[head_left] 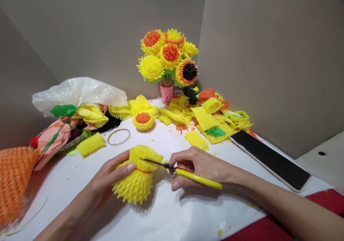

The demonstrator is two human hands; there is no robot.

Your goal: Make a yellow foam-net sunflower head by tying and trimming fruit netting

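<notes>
Both hands grip: left (114, 173) pinches a ribbed yellow foam-net bundle (138, 178), right (193, 165) clasps slim yellow-handled scissors (182, 172).

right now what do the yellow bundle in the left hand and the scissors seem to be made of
Yellow bundle: looks like soft foam netting, matte, judging by its open mesh and the pinched waist tied with red thread. Scissors: dark, probably metal blades, with glossy yellow handles, likely plastic.

flowers in pot (169, 56): 6 | scissors (185, 172): 1 | phone (270, 158): 1 | ring (118, 136): 1
</notes>
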